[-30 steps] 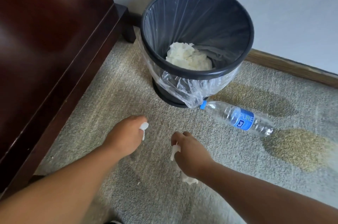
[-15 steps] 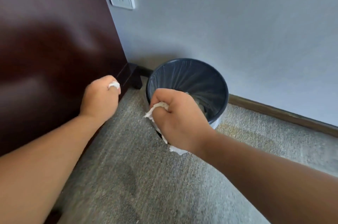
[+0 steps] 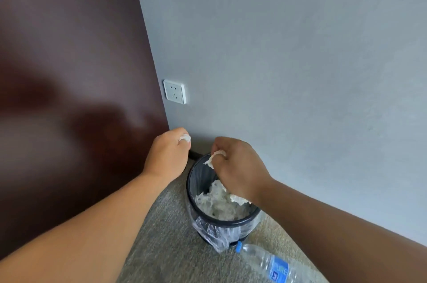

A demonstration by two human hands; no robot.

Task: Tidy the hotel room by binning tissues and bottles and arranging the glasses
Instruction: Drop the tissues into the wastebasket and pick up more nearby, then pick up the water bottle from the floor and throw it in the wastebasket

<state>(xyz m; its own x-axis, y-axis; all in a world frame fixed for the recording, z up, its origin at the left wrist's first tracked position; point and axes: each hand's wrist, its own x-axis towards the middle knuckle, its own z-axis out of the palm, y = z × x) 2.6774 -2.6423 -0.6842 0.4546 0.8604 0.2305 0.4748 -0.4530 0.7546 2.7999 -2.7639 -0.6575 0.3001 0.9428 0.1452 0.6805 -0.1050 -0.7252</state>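
Observation:
A black bin (image 3: pixel 193 184) with a clear plastic liner stands on the carpet by the wall, with white crumpled tissues (image 3: pixel 217 205) inside. My right hand (image 3: pixel 239 167) is over the bin's mouth, fisted around a white tissue (image 3: pixel 212 159) whose ends stick out above and below the fist. My left hand (image 3: pixel 167 155) hovers just left of the bin rim, closed on a small tissue scrap (image 3: pixel 184 137). A clear plastic water bottle (image 3: pixel 268 262) with a blue cap and blue label lies on the carpet in front of the bin, to its right.
A dark wooden cabinet side (image 3: pixel 69 97) fills the left. The grey wall (image 3: pixel 300 63) behind the bin carries a white socket (image 3: pixel 175 91). Grey carpet (image 3: pixel 166 248) covers the floor.
Both hands rose from the carpet with the tissues and moved forward; my right fist now hangs over the bin's mouth. The view tilted up, then the bottle came back into sight.

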